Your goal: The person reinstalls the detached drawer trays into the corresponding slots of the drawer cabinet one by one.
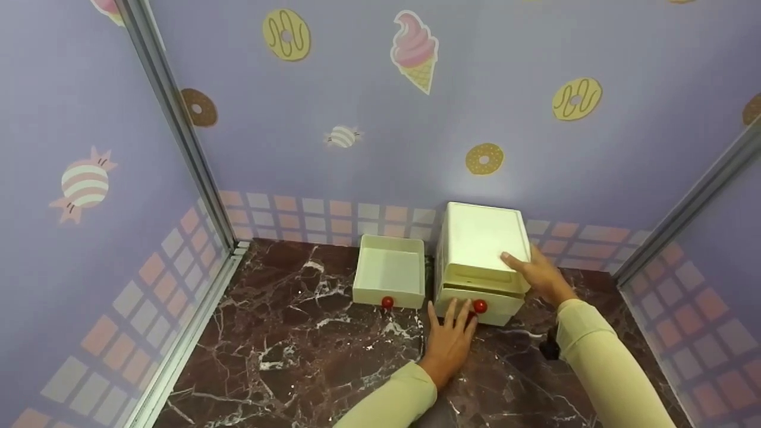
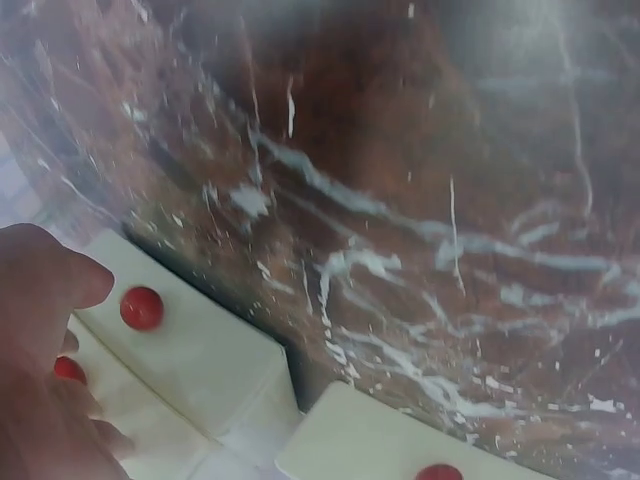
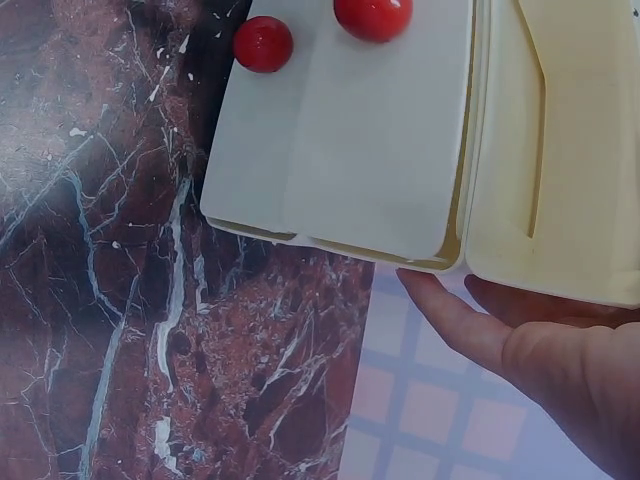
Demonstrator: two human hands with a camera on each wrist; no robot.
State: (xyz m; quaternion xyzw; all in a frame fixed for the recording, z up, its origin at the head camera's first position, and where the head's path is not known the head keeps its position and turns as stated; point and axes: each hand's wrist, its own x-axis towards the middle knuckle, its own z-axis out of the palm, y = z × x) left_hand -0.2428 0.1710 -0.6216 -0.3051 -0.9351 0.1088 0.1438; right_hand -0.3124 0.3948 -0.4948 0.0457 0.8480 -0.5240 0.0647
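A small white drawer cabinet [image 1: 484,235] stands against the back wall, its top compartment uncovered at the front. Below that compartment is a drawer front with a red knob [image 1: 480,306]; the right wrist view shows another red knob [image 3: 263,44] on the drawer beneath. My left hand [image 1: 450,345] has its fingers spread against the drawer front, left of the knob. At the cabinet's right side, my right hand [image 1: 541,274] lays its thumb on the top, with the other fingers along the side wall. A separate shallow drawer [image 1: 389,296] with its own red knob sits to the left, nothing inside it.
The dark marbled tabletop [image 1: 285,356] extends in front of the cabinet. Purple panels [image 1: 357,77] with sweets and tile prints close off the back and both sides, with a metal rail [image 1: 184,142] in the left corner.
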